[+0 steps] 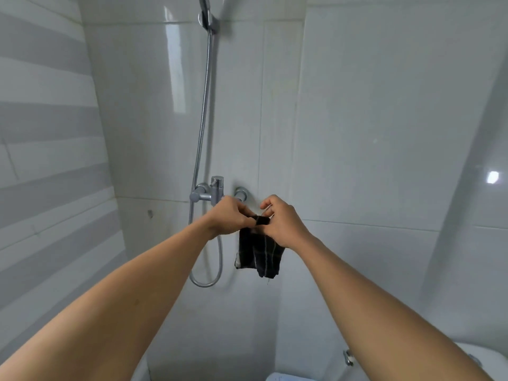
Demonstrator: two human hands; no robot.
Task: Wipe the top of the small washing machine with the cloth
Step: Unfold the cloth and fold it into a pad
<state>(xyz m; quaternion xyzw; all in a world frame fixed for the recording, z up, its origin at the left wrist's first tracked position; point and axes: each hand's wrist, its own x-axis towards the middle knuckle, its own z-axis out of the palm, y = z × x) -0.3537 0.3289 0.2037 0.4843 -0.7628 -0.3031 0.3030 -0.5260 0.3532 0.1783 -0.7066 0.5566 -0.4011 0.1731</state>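
Observation:
A dark checked cloth (258, 254) with thin pale lines hangs in front of the white tiled wall, just below the shower tap. My left hand (229, 217) pinches its top edge from the left. My right hand (283, 222) grips the same top edge from the right, fingers curled over it. Both arms reach forward at chest height. The washing machine's top is not clearly in view; only white rounded shapes show at the bottom edge.
A chrome shower mixer tap (211, 192) sits on the wall right behind my hands, with a metal hose (204, 105) rising to a holder (209, 20) and looping below. A white rounded fixture (472, 353) is at the bottom right.

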